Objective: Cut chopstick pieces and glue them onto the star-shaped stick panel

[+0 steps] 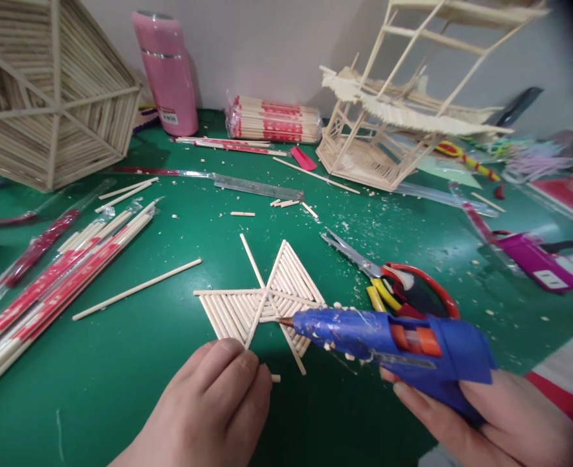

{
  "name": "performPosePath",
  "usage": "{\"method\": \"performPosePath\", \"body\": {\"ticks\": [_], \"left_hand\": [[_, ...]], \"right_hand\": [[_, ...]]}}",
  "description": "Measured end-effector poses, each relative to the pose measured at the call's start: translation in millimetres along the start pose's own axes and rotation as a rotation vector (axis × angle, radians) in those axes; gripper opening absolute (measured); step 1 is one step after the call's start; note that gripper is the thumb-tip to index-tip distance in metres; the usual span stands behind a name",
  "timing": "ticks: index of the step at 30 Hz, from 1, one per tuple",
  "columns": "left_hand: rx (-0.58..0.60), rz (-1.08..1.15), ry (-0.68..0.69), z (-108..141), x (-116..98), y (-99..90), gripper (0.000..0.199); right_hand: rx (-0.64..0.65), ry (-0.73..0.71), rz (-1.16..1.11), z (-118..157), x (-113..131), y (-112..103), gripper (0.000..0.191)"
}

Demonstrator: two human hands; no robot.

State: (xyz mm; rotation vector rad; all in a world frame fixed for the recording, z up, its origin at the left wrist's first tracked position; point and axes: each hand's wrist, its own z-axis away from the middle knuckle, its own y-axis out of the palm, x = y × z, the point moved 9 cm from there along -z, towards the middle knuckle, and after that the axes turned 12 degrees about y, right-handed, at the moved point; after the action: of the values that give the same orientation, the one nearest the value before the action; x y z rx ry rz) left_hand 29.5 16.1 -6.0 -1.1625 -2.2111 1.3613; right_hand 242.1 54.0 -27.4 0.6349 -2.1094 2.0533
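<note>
Your right hand (514, 415) is wrapped round the blue glue gun (354, 331), its nozzle (285, 320) at the stick frame (266, 293), close to where the spokes cross. That frame lies flat on the green counter (121, 376), in front of you, some wedges filled with sticks and others bare. Your left hand (218, 395) is bunched at the frame's near edge, a short stick (276, 378) poking out beside it; the fingers hide whether they pinch it, so I cannot tell.

The likeliest trouble is heat: the nozzle points toward your left side, so a slip or a run of glue could burn those fingers. Too much glue near the crossing could ooze under the spokes and stick the frame to the counter. Leaning on the near edge could skew it while the glue is soft. Crumbs cling to the gun's barrel and might drop into wet glue. The scissors (364, 263) lie just beyond the gun, so swinging it that way could knock them.
</note>
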Motion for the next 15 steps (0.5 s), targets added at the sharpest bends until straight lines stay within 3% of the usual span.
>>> {"method": "performPosePath", "body": {"ticks": [6,15], "left_hand": [[-0.013,0.022,-0.025,-0.2,2.6,0.6,0.030],[-0.003,0.073,-0.053,0.6,6.4,1.9,0.033]], "right_hand": [[0.094,-0.123,0.081,-7.8,52.0,6.4,0.018],[0.135,-0.121,0.029,-12.2,54.3,8.5,0.017]]}}
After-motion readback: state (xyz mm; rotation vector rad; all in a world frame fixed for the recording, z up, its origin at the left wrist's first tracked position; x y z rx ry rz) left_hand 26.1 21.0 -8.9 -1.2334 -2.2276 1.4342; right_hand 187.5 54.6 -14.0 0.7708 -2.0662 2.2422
